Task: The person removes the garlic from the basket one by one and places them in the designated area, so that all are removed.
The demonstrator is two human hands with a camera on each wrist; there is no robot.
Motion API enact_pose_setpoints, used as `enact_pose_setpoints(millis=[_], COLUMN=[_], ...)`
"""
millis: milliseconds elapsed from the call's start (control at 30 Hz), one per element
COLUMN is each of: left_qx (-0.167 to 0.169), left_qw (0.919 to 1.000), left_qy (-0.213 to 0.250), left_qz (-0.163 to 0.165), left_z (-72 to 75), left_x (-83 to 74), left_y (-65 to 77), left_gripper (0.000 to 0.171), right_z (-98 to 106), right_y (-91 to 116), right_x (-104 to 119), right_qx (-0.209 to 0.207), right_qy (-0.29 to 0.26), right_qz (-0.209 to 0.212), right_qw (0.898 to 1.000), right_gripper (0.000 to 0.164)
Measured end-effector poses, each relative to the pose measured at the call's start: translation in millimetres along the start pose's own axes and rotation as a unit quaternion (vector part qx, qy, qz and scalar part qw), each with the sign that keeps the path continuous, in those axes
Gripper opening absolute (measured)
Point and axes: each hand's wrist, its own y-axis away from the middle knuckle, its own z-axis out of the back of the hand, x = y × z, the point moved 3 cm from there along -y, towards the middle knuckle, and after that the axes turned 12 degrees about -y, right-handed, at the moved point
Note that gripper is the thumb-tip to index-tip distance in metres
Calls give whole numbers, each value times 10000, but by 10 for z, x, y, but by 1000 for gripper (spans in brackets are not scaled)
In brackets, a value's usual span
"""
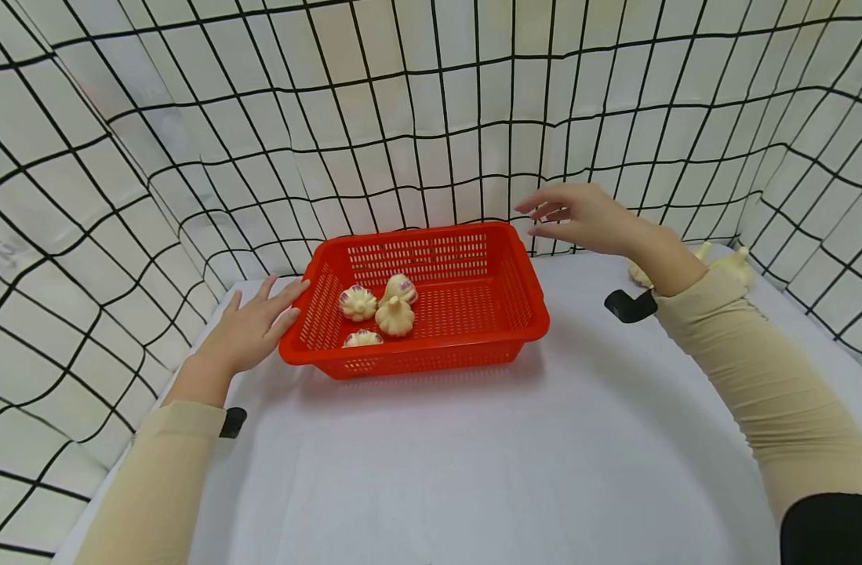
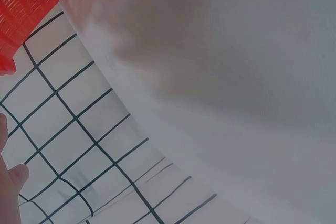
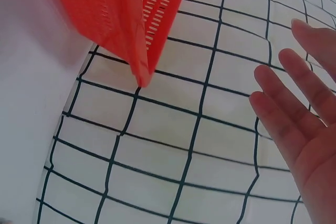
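Note:
A red plastic basket (image 1: 438,340) with slotted walls stands on the white table, and several garlic bulbs (image 1: 395,316) lie in its left half. At the basket's left end is my left hand (image 1: 250,326), fingers spread, the fingertips at or touching the rim. My right hand (image 1: 579,220) hovers beyond the basket's right back corner with nothing in it. In the right wrist view the right hand (image 3: 302,114) has its fingers extended, apart from the red basket (image 3: 110,19). Only a bit of the left hand (image 2: 10,182) shows in the left wrist view.
More garlic bulbs (image 1: 734,267) lie at the back right of the white table (image 1: 473,455), partly hidden behind the right forearm. Black wire mesh (image 1: 445,125) over white sheeting rises at the back and both sides.

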Motion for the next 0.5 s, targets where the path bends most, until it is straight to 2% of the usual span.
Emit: enact_pose_setpoints(millis=[267, 500], left_qx=[0, -25], left_qw=[10000, 10000], left_qy=[-14, -28], left_qz=[-13, -37], left_z=[1, 11], left_x=[0, -1], left_y=[-1, -12], left_gripper=[68, 67], right_z=[-170, -413], right_y=[-302, -592], right_x=[108, 192], right_qx=[349, 696], right_qy=[106, 302], right_qz=[-156, -191], right_qw=[9992, 9969], right_gripper=[35, 35])
